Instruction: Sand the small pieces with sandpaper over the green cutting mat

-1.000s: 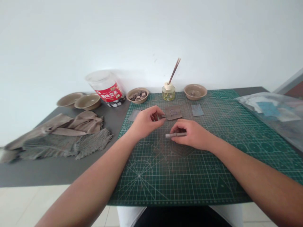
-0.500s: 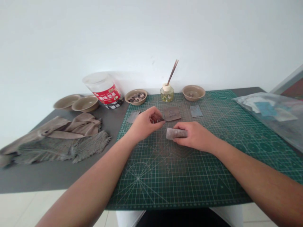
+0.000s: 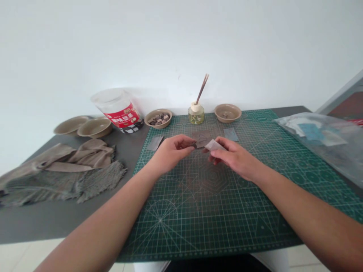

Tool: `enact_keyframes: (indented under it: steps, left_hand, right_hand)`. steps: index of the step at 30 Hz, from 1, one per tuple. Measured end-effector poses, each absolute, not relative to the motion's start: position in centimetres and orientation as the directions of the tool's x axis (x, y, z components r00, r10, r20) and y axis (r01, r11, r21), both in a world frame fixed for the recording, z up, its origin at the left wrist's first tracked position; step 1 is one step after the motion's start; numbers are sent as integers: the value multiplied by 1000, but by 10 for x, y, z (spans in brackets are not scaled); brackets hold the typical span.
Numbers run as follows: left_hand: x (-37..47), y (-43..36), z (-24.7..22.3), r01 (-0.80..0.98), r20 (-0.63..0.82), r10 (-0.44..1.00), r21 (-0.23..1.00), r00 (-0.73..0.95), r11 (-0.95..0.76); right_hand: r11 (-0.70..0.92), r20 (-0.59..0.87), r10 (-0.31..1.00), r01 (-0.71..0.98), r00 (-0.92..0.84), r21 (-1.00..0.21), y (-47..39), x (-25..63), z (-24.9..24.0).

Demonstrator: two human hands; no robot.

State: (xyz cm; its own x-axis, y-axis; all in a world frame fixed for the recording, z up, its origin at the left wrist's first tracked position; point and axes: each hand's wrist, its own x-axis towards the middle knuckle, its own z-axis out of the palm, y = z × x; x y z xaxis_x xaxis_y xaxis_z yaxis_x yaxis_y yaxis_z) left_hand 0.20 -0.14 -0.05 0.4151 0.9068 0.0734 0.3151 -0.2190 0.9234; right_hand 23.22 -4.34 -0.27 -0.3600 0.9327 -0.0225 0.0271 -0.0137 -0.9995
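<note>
My left hand is closed in a pinch, with a small dark piece at its fingertips, largely covered by them. Facing it, my right hand grips a bent piece of grey sandpaper between thumb and fingers. Both hands are over the green cutting mat, a short gap apart. Just beyond them lies a brown sandpaper square with dark marks on it. A grey sheet rests left of my left hand, and a blue-grey one lies behind my right.
A bowl of small brown pieces, a reed diffuser and another bowl line the back. At left are a red-labelled tub, two bowls and a crumpled cloth. A plastic bag lies right.
My right hand has lifted and turned the sandpaper, which now points up toward the left. My left hand has lowered slightly and still pinches. The view has shifted a little.
</note>
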Motion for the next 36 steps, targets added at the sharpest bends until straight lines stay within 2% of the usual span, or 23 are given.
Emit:
enact_keyframes:
  steps: [4, 9, 15, 21, 32, 36]
  left_hand:
    - [5, -6, 0, 237, 10, 880, 962, 475, -138]
    - [10, -13, 0, 141, -37, 837, 989, 546, -48]
    - [11, -16, -1, 86, -9, 841, 995, 541, -45]
    - [12, -18, 1, 93, 0, 847, 994, 531, -59]
    - [10, -18, 1, 124, -60, 819, 992, 570, -14]
    - [10, -18, 0, 142, -56, 824, 989, 564, -31]
  right_hand:
    - [24, 6, 953, 56, -303, -998, -42, 230, -6]
    - [156, 109, 962, 174, -252, -972, -45, 230, -3]
    - [348, 280, 936, 429, -214, -834, -53, 226, 0]
    - [513, 445, 858, 395, -255, -762, -57, 220, 3]
    - [459, 359, 881, 374, -309, -806, -56, 225, 0]
    - [482, 393, 874, 407, -287, -776, -56, 225, 0]
